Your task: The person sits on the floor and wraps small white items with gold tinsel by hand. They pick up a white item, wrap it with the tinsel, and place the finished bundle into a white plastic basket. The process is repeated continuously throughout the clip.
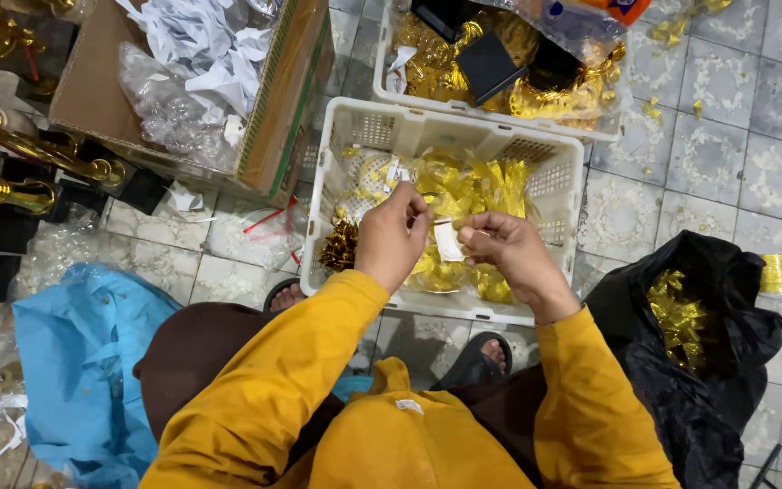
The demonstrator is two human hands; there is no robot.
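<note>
My left hand (393, 234) and my right hand (509, 252) meet above a white plastic basket (329, 172) on the tiled floor. Between the fingertips of both hands is a small white paper strip (448, 241); my right thumb and fingers pinch it, and my left fingers close on its top end. The basket holds shiny gold ribbon pieces (472, 186) and a gold bow (340, 246) at its near left corner. Both arms wear yellow sleeves.
A second white basket (382, 77) of gold parts and black blocks stands behind. A cardboard box (287, 100) with white paper scraps is at upper left, gold trophies (11, 172) at far left, a blue plastic bag (83, 362) at lower left, a black bag (726, 362) with gold ribbon at right.
</note>
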